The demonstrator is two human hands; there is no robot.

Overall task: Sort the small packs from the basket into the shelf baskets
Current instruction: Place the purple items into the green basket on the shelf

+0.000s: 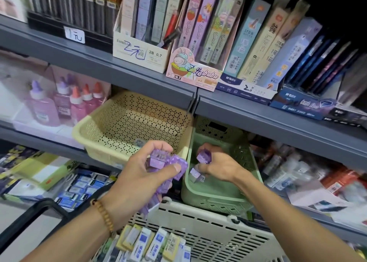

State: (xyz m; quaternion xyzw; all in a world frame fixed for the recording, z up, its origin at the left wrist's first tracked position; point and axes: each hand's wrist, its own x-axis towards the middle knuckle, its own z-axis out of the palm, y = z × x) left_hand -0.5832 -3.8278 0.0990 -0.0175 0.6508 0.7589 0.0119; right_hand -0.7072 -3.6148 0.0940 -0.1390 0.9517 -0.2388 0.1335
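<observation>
My left hand [139,174] grips a bunch of small purple packs [168,165] in front of the beige shelf basket [99,126]. My right hand [220,164] reaches into the green shelf basket [210,194] and pinches one purple pack [203,156]. Another purple pack [195,174] lies on the green basket's floor, just below that hand. One small pale pack [139,142] sits at the bottom of the beige basket. Below my arms is the white slotted carry basket [218,234], with several yellow-and-white packs [151,244] in it.
Glue bottles [65,100] stand left of the beige basket. The grey shelf above [139,71] carries boxes of pencil lead and pens. Stationery boxes fill the lower shelf at left and right. A black handle [39,208] of the carry basket rises at bottom left.
</observation>
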